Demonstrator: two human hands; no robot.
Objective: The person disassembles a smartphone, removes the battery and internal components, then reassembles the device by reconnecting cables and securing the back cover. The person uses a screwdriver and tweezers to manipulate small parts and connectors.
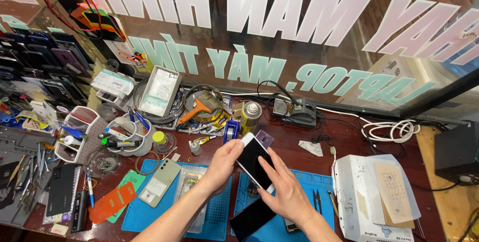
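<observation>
Both hands meet over the middle of the cluttered worktop (pixel 349 132), holding a white-edged smartphone (pixel 254 162) tilted up above the blue mats. The left hand (pixel 223 164) pinches the phone's upper left edge, thumb on the front and fingers behind. The right hand (pixel 287 192) lies at five o'clock from the phone, its grip closed on the lower end, with the forefinger stretched flat across the dark glass. A second phone with a dark screen (pixel 252 219) lies on the right blue mat (pixel 319 184), directly under the right wrist, at six o'clock from the held phone. A pale green phone back (pixel 160 182) rests on the left blue mat (pixel 219 217), at nine o'clock from the hands.
</observation>
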